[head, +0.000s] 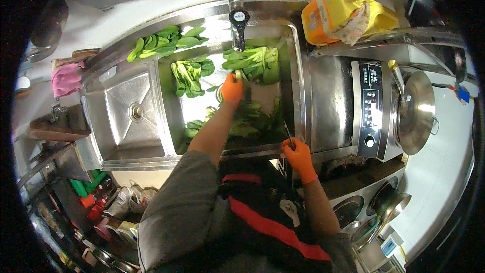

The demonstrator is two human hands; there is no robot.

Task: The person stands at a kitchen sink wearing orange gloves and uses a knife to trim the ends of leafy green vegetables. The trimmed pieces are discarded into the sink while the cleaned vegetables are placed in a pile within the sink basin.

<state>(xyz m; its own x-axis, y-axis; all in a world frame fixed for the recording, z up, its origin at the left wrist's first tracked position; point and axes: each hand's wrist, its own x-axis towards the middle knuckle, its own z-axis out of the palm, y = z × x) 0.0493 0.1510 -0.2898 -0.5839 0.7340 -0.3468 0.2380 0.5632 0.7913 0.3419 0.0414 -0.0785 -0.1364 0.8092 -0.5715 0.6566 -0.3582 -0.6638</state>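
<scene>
Both hands wear orange gloves. My left hand (232, 89) reaches into the right sink basin (297, 83), its fingers closed around the pale stem end of a leafy green. Beside it, towards the faucet, lies a pile of leafy greens (252, 60). Another bunch of leafy greens (189, 74) sits left of the hand, and more greens (242, 127) lie nearer me, partly under my forearm and in shadow. My right hand (297, 155) is at the basin's near right edge, gripping the dark handle of a thin bladed tool, probably a knife (287, 131), pointing towards the basin.
A faucet (238, 26) overhangs the basin. More greens (163, 41) rest on the sink's back ledge. To the left is a second basin (123, 110) with a drain. At the right stand a yellow jug (379, 13), an orange container (316, 22) and a cooker with a metal wok (416, 113).
</scene>
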